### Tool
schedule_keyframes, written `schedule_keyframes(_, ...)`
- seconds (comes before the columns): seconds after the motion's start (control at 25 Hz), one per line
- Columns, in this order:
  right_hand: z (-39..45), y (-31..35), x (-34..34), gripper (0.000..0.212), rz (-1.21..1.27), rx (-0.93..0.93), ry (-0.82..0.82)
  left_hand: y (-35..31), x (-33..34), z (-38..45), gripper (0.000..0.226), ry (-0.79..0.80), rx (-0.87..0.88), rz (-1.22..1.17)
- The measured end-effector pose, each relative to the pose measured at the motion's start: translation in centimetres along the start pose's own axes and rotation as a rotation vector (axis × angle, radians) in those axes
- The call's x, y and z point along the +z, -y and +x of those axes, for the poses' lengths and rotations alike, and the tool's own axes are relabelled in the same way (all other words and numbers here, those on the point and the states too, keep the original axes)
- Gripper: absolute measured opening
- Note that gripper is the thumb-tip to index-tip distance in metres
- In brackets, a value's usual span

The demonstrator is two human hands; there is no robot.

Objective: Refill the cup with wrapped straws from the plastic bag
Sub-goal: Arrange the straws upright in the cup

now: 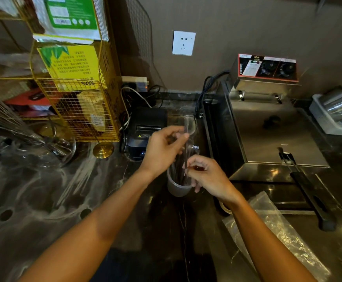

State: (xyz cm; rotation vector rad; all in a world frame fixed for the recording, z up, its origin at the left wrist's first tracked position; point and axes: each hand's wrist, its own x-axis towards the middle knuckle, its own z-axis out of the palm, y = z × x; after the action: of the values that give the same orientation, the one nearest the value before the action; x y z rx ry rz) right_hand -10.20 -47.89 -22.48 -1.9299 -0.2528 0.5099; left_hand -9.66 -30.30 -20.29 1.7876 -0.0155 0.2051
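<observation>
Left hand: raised above the cup, fingers curled, a single wrapped straw pinched near its upper end between thumb and fingertips. The straw hangs nearly upright, its lower end reaching down among the others in the cup.

Right hand: held just beside the cup's right rim, fingers curled in toward the straws; something thin appears pinched at the fingertips, most likely the same straw or its neighbour, though blur prevents certainty. Whether the cup itself is touched by this hand cannot be told.

Cup: pale, translucent, standing on the dark marble bench between the two hands. A cluster of dark straws in clear wrappers is already seen standing in it, leaning toward the left hand.

Plastic bag: lying flat and crumpled on the bench, near the right forearm, apart from the cup. No straws can be made out inside it; it looks mostly or wholly emptied.

Progress, judged: the refill seems well advanced, perhaps at the last straws. What is left appears to be the seating of the held straw and a tidying of the bundle.

Further out: a black receipt printer behind the cup, a steel fryer to the right, a yellow wire rack to the left.
</observation>
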Motion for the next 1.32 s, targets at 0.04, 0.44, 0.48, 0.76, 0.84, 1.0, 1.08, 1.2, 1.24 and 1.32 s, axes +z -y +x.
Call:
schedule_keyframes(0.04,0.1,0.0,-0.1,0.005,-0.014,-0.008,0.015,-0.1,0.0,0.6,0.023,-0.002,-0.008,-0.037)
schedule_keyframes(0.44,-0.4,-0.7,-2.7,0.028,0.557,-0.073,0.211,1.3,-0.2,0.3,0.05,-0.18,-0.164,-0.173)
schedule_keyframes(0.48,-0.6,-0.6,-3.0,0.03,0.627,-0.086,0.216,1.3,-0.3,0.2,0.043,-0.179,-0.177,-0.174)
schedule_keyframes(0.76,-2.3,2.8,-4.9,0.028,0.697,-0.204,0.077,1.4,0.4,-2.1,0.018,-0.134,-0.203,-0.073)
schedule_keyframes(0.84,-2.3,3.3,-5.3,0.031,0.552,-0.209,0.014,1.0,0.9,-2.4,0.018,-0.151,-0.286,-0.253)
schedule_keyframes(1.0,-2.4,3.2,-5.4,0.035,0.276,-0.211,0.064,0.4,1.6,-2.4,0.021,-0.121,-0.37,-0.37)
schedule_keyframes(1.08,-2.4,3.2,-4.9,0.03,0.24,-0.235,0.119,0.4,2.1,-2.4,0.028,-0.093,-0.383,-0.349)
schedule_keyframes(1.2,-2.0,3.4,-4.0,0.02,0.183,-0.28,0.056,0.5,2.6,-2.6,0.035,-0.036,-0.415,-0.362)
schedule_keyframes(1.24,-1.8,3.5,-3.7,0.016,0.18,-0.29,0.005,0.6,2.7,-2.8,0.034,-0.002,-0.433,-0.381)
schedule_keyframes(1.32,-1.0,3.1,-3.5,0.009,0.196,-0.284,-0.139,0.5,2.5,-3.3,0.03,0.031,-0.452,-0.362)
